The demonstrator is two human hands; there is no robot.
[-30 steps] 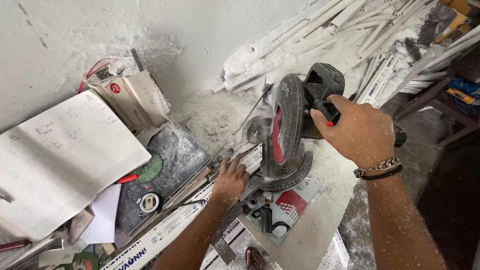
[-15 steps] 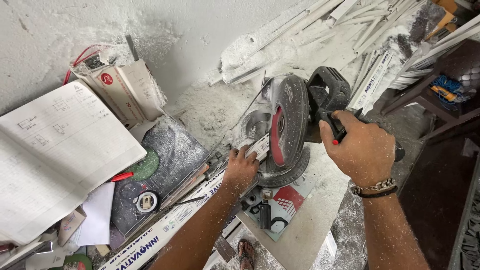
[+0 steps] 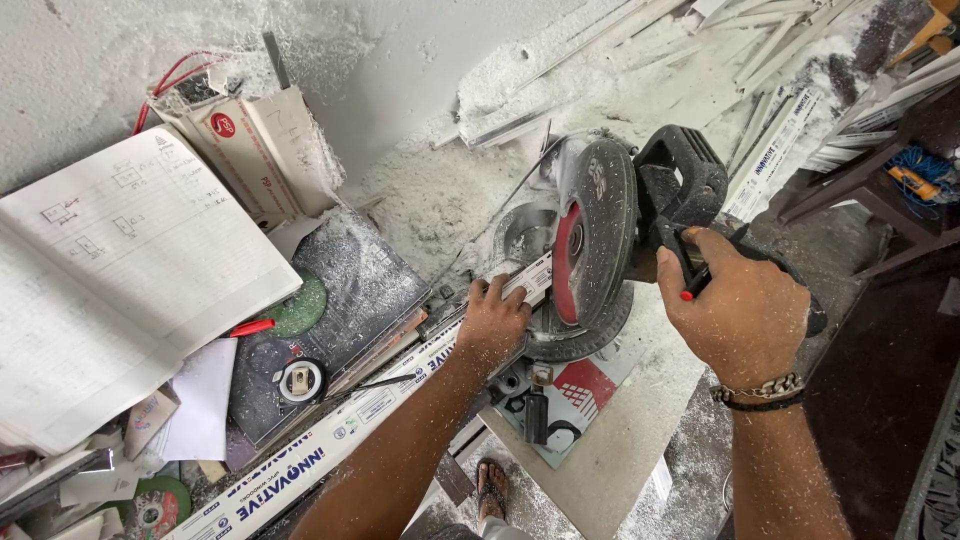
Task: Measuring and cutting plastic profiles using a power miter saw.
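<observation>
Notebook (image 3: 110,290) and clutter crowding left

Left hand (image 3: 492,322): palm down, fingers curled forward and pressed flat, forearm running up from the near edge, slanting right and away. Right hand (image 3: 745,310): closed in a fist-like grip, knuckles up, thumb side toward the left. Its wrist carries a chain bracelet and a dark band. Right forearm comes straight up from near right. Both arms bare, flecked with white dust.
</observation>
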